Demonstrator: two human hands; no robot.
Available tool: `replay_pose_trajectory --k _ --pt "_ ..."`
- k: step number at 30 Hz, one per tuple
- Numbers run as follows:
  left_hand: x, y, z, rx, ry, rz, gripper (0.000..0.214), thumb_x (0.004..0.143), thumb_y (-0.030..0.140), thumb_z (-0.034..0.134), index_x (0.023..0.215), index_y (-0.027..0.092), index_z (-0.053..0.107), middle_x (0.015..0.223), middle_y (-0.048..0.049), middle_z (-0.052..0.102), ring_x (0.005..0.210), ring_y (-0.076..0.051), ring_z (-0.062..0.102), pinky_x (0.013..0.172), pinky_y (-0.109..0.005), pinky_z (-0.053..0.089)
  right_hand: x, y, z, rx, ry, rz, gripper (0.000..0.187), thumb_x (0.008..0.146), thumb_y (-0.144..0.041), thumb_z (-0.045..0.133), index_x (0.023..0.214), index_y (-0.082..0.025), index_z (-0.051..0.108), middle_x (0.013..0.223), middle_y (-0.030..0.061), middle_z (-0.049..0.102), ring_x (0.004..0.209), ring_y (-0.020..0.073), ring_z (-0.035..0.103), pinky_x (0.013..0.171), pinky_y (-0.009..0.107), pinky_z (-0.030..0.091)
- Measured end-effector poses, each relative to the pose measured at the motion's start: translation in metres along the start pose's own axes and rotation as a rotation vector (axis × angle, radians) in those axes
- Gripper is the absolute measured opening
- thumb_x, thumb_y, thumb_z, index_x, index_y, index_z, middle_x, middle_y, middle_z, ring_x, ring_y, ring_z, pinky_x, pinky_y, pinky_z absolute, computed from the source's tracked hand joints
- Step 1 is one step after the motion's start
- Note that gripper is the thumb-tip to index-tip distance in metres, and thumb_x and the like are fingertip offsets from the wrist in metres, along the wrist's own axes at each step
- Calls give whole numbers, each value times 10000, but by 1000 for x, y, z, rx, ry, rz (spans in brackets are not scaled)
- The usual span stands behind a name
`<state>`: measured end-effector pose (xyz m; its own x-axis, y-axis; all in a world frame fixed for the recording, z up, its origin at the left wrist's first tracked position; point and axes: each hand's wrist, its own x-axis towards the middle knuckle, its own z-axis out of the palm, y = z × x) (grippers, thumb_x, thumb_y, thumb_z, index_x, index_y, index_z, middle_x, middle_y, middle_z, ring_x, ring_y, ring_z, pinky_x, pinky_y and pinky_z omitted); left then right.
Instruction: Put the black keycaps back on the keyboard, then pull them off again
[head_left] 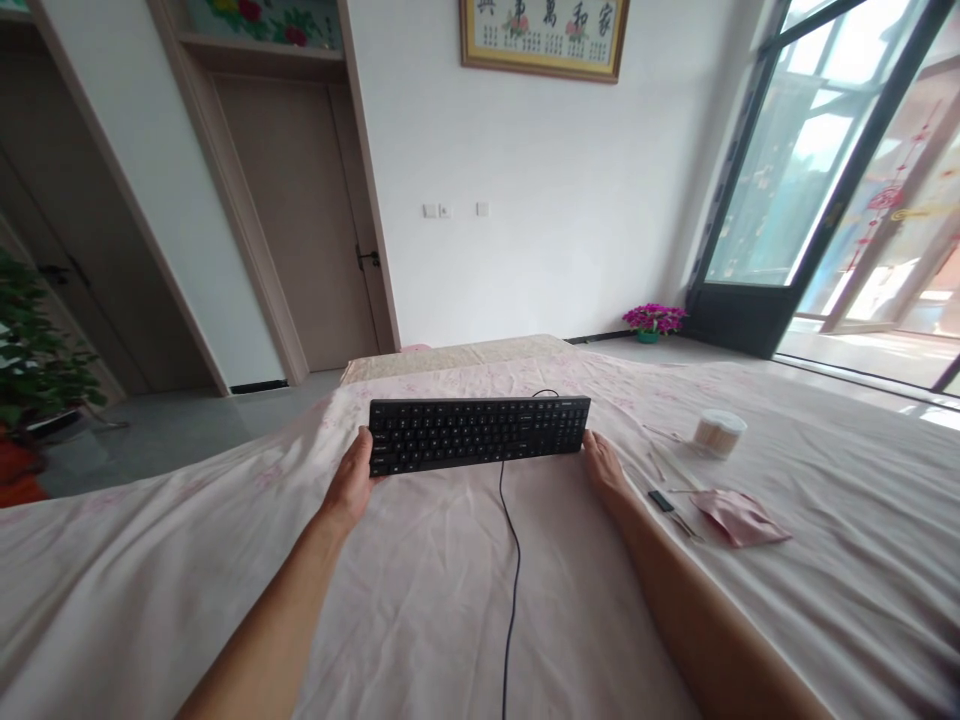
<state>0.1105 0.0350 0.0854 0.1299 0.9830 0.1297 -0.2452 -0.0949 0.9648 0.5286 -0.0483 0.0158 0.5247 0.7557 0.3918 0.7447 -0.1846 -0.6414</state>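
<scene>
A black computer keyboard [472, 436] is held up, its keys tilted toward me, over the pale pink cloth [420, 600]. My left hand [352, 480] grips its left end, the thumb at the edge and the other fingers mostly hidden behind. At the right end my right hand [602, 463] grips it the same way. A dark cable [514, 570] runs from beneath the keyboard down the cloth toward me, and a small loop of it shows above the back edge.
On the right lie a round clear tub of cotton swabs [720, 433], a folded pink cloth [741, 517], and a small brush with a dark part [661, 501]. Loose swabs [657, 466] lie near the tub. Beyond the covered surface stand a potted pink flower [654, 320] and a door [292, 220].
</scene>
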Motion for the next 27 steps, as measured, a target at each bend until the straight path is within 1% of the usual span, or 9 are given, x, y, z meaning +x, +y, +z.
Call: replay_pose_trajectory --k 3,7,10,11,13,16,19,23,27 --pt "-3 -6 11 11 131 19 658 826 701 371 1138 182 629 1019 -125 691 1027 -253 621 829 -380 531 -3 1 -2 97 29 72 493 892 -397 237 1117 -146 597 1126 134 638 1104 279 562 958 399 418" --pt "-4 2 19 177 358 218 640 826 704 356 921 155 671 927 -93 689 991 -239 609 879 -344 488 -9 4 -4 90 43 126 424 787 -347 406 1118 -151 582 1085 114 664 1019 270 601 877 381 452" --pt "-4 13 18 285 397 291 639 803 722 372 736 146 640 772 -72 658 884 -232 606 841 -336 486 -14 5 -5 138 65 193 521 725 -302 461 1230 -181 507 980 64 698 892 244 641 800 360 472" --pt "-3 16 17 272 371 300 636 797 724 383 735 145 639 766 -69 654 879 -228 604 836 -331 487 -15 5 -5 180 61 204 550 712 -291 472 1252 -191 490 953 52 705 866 236 646 786 350 474" --pt "-1 19 13 187 280 279 625 791 716 411 824 143 658 849 -75 669 930 -225 601 842 -323 488 -16 5 -5 270 43 201 555 687 -277 488 1236 -197 506 914 43 712 846 228 653 771 332 479" --pt "2 15 7 39 175 138 610 783 705 449 1058 191 630 1151 -89 630 1088 -233 561 824 -325 504 -17 6 -4 301 71 166 471 684 -300 482 1129 -176 576 880 47 713 840 241 651 747 330 486" --pt "1 10 4 -47 109 44 612 792 722 407 1170 269 568 1353 -69 511 1182 -246 511 793 -344 516 -19 8 -2 255 123 124 397 694 -364 498 996 -146 636 853 65 711 843 271 636 722 342 487" --pt "-3 11 5 -13 -54 105 684 786 781 260 1223 325 524 1339 -62 524 1195 -250 507 822 -376 499 -21 11 -4 245 91 76 357 706 -394 493 877 -137 672 816 69 707 835 279 631 720 351 497" --pt "-9 18 8 76 -97 182 710 746 783 373 1301 344 445 1372 -71 471 1216 -259 483 831 -358 482 -20 12 -6 227 84 88 347 684 -354 494 884 -147 688 845 66 716 873 282 637 767 369 504"
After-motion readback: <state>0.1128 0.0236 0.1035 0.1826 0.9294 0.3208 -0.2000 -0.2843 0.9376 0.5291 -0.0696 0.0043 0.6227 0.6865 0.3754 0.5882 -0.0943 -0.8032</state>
